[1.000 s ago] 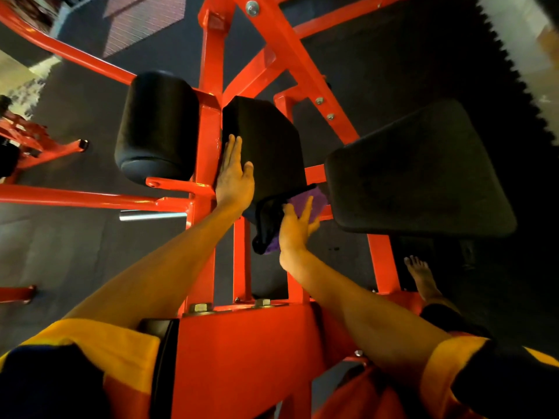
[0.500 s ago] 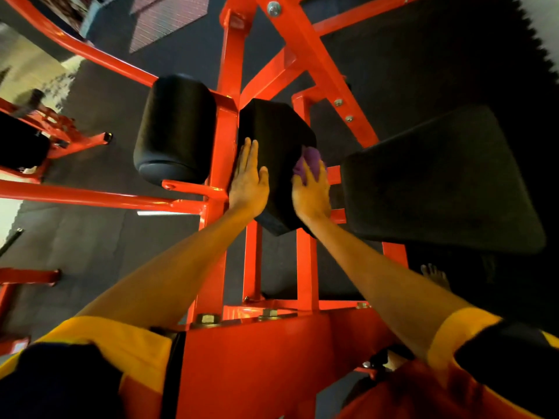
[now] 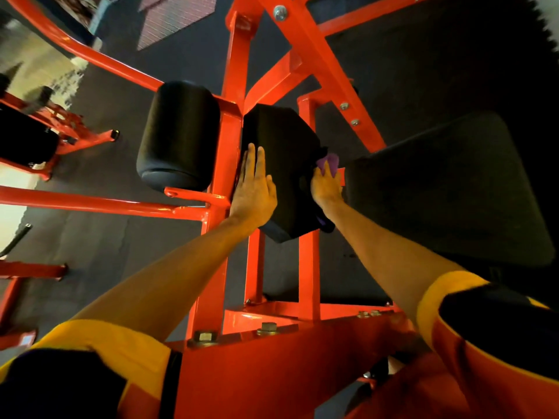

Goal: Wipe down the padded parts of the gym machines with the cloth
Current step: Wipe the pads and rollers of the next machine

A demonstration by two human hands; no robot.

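A black square pad [image 3: 287, 164] is mounted on the orange machine frame [image 3: 230, 140] in the middle of the view. My left hand [image 3: 253, 189] lies flat with straight fingers against the pad's left side. On the pad's right side my right hand [image 3: 325, 184] presses a purple cloth [image 3: 330, 163] against it, and a dark part of the cloth hangs below the hand. A black roller pad [image 3: 178, 134] sits to the left. To the right is a large black seat pad [image 3: 447, 189].
Orange bars [image 3: 90, 202] stick out to the left at hand height. Another orange machine [image 3: 45, 131] with a black pad stands at the far left. The floor [image 3: 106, 243] is dark rubber matting. A bolted orange beam [image 3: 272, 358] runs just below my arms.
My right hand with the cloth has slid from the pad's lower edge up its right side. My left hand has stayed flat on the left side. The camera has shifted slightly.
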